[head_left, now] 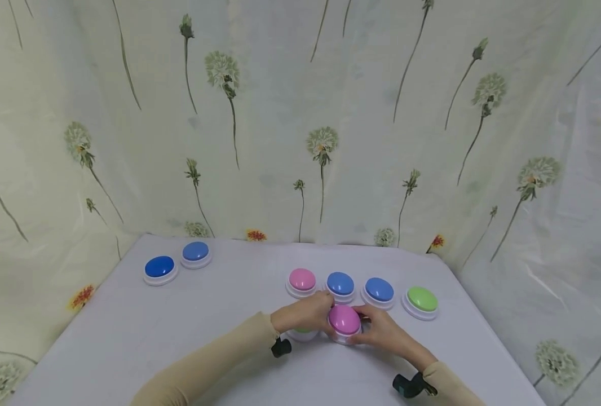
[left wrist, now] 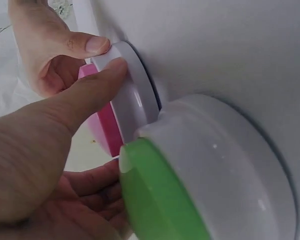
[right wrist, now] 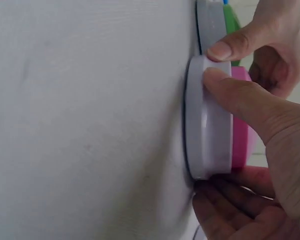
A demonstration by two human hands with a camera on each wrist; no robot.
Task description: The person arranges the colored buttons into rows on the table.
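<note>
A round pink push button (head_left: 344, 320) with a white base sits at the front of the group, between my two hands. My left hand (head_left: 308, 311) holds its left side, the thumb on the white rim. From the right side my right hand (head_left: 381, 331) grips the same base, and both thumbs (right wrist: 225, 82) lie close together along the rim. In the right wrist view the base (right wrist: 210, 120) looks flat on the table or very near it. A green push button (left wrist: 157, 195) stands right beside it on the left, partly covered by my left hand in the head view.
Behind my hands stand a second pink button (head_left: 302, 279), two blue buttons (head_left: 340, 283) and a green button (head_left: 422, 299). Two more blue buttons (head_left: 159, 267) are at the far left of the white table (head_left: 219, 304). A flowered curtain (head_left: 280, 113) hangs along the back.
</note>
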